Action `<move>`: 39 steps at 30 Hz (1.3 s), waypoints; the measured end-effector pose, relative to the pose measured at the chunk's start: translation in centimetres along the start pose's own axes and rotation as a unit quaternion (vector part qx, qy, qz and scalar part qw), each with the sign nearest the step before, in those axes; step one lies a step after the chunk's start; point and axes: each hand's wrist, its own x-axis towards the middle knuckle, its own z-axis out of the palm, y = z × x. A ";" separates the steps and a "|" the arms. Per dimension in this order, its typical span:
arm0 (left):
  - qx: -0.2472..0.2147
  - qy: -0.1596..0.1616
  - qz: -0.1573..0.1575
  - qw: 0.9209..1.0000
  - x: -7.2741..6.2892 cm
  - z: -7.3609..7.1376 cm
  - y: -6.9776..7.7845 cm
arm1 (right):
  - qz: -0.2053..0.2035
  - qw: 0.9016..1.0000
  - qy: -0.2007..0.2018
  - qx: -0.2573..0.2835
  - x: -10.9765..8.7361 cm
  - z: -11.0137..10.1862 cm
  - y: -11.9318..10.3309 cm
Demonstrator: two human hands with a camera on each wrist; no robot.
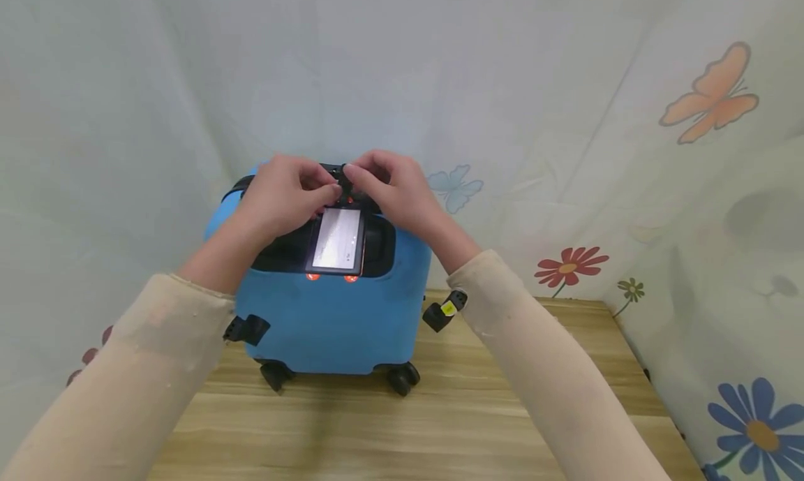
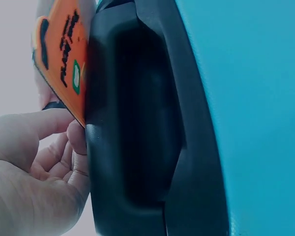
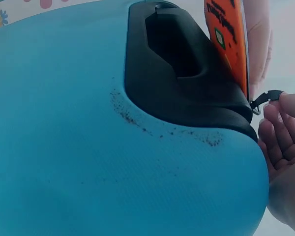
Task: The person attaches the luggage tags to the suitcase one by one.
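A blue suitcase (image 1: 333, 327) stands upright, with a black handle (image 1: 380, 247) on its top. Against that handle lies a luggage tag (image 1: 337, 238), a white card showing on one face; its other face is orange with black lettering, as the left wrist view shows. A short black strap with a small buckle (image 3: 268, 97) comes from the tag's far end. My right hand (image 1: 402, 191) pinches the strap's free end between thumb and finger. Close beside it, my left hand (image 1: 283, 195) pinches at the strap where it meets the tag. The fingers partly hide the strap in the head view.
The suitcase's black wheels (image 1: 402, 378) rest on a wood-grain surface (image 1: 352, 432). Behind and to the right hangs a pale curtain (image 1: 534, 83) printed with flowers and butterflies. Black camera mounts (image 1: 444, 311) stick out from both sleeve cuffs.
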 end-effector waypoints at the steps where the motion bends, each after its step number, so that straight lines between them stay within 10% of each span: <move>1: -0.002 0.001 0.002 1.000 -0.1 0.1 0.0 | 0.000 1.000 0.001 0.006 0.0 -0.1 0.1; 27: 0.013 0.035 0.040 0.999 -0.2 1.4 -0.3 | 0.055 0.998 -0.029 0.007 0.2 -0.9 0.1; 39: 0.014 0.049 0.045 0.998 -0.3 1.7 -0.3 | -0.121 0.987 0.046 -0.097 -0.2 -0.1 0.8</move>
